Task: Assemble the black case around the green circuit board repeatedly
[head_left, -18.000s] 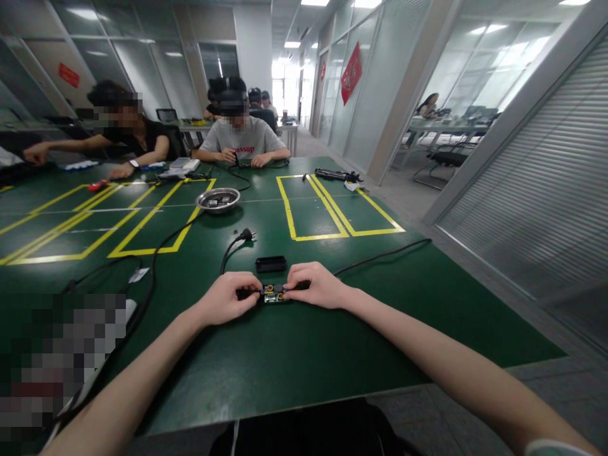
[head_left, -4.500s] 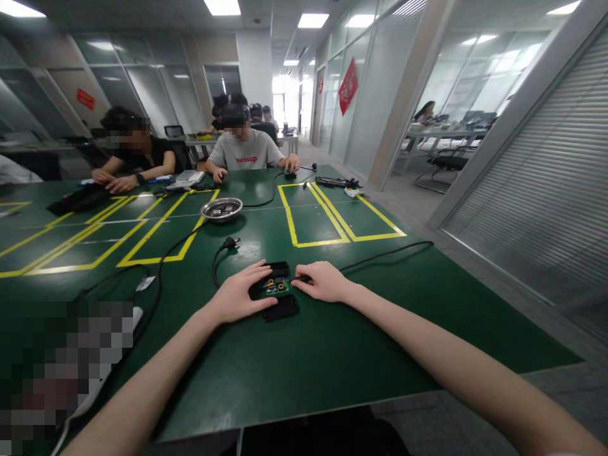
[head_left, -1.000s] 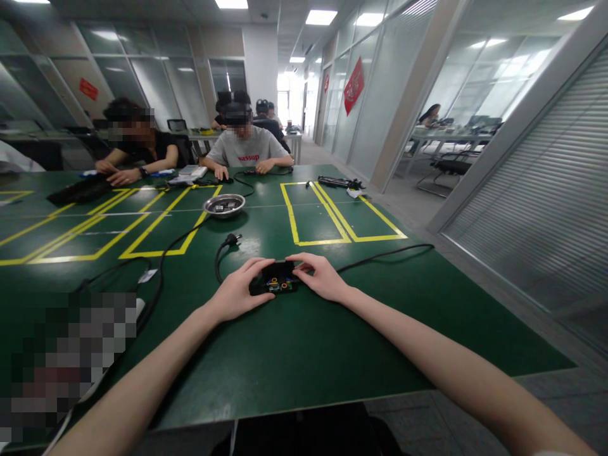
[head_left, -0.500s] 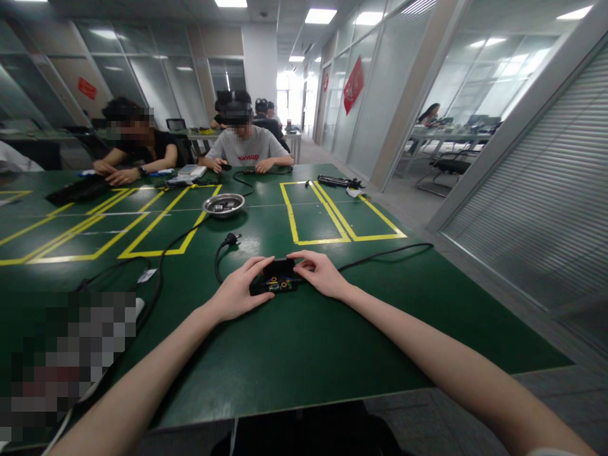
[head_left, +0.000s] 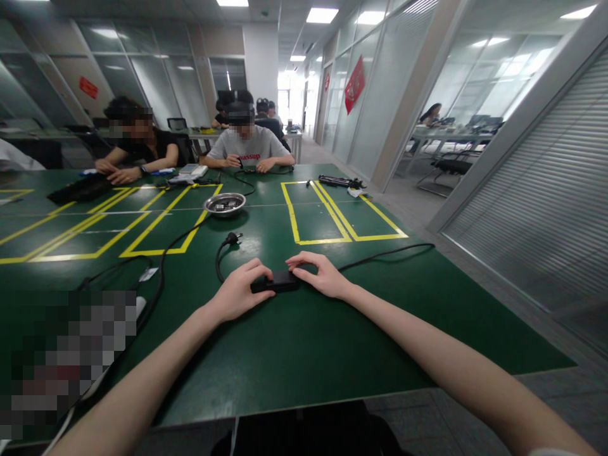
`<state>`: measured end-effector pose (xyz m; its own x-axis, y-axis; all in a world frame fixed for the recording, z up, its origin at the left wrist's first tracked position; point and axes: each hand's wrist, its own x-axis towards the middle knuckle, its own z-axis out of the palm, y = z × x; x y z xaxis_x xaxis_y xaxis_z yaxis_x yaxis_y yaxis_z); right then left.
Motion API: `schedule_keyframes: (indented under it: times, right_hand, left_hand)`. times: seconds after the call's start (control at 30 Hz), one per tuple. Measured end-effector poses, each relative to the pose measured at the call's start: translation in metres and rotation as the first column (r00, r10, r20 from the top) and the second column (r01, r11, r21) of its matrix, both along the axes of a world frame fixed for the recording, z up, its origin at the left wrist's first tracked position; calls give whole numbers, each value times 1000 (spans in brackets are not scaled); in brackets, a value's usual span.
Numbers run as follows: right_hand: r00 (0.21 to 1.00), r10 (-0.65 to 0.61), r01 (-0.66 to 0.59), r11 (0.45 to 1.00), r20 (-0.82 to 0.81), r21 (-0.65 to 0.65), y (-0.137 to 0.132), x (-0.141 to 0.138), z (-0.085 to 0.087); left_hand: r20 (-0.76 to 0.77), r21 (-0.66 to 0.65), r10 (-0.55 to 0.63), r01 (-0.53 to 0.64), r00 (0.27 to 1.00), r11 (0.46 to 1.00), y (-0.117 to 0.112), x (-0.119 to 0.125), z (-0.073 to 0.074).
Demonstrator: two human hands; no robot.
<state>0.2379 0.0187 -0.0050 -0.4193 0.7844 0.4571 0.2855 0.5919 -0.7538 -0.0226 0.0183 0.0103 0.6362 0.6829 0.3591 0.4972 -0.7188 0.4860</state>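
Note:
A black power adapter (head_left: 284,280) lies on the green table in front of me, its cover down over the casing so that the circuit board inside is hidden. My left hand (head_left: 242,286) is closed around its left end, thumb along the near side and fingers on the far side. At the right end, my right hand (head_left: 319,273) has its thumb and fingers on the cover's corner. A black cord with a plug (head_left: 232,239) curves out from behind my left hand. Another black cable (head_left: 387,254) runs off to the right from beside my right hand.
A metal bowl (head_left: 225,204) with small metal parts stands beyond the plug. Yellow tape (head_left: 325,241) marks rectangles on the green table (head_left: 304,354). A folded black tripod-like item (head_left: 339,181) lies at the far edge. Two people (head_left: 249,145) work across the table. Cables run at left.
The adapter's cover, tilted up half a second ago with the circuit board showing, has come down onto the casing. Both my hands stay at its ends.

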Motion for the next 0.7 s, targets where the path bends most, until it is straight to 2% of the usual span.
schedule_keyframes:
  times: [0.1,0.2,0.33,0.4,0.53,0.63,0.7]
  right_hand:
    - [999,24,-27,997,41,73,-1,1,1]
    - [983,32,-67,980,181,189,-2,0,0]
    - [920,-100,-34,942,378,334,1,-4,-4]
    - [898,-164,-3,926,408,379,4,-5,-5]
    - [902,-151,-47,896,404,441,4,-8,-6]
    - [923,-145,-84,827,357,555,0,-8,-4]
    - [928,-134,-126,767,348,630,-3,-8,-2]
  left_hand:
    - [-10,13,-2,2,1000,1000,0,1,-1]
    - [-8,23,21,-21,1000,1000,1,1,-2]
    - [-21,93,82,-80,996,992,5,3,-3]
    - [-51,138,84,-76,995,988,7,4,-4]
    - [-75,238,83,-63,994,969,5,6,-7]
    - [-37,267,54,-42,998,963,1,9,-7]
    - [-8,190,62,-60,998,980,-1,10,-7]
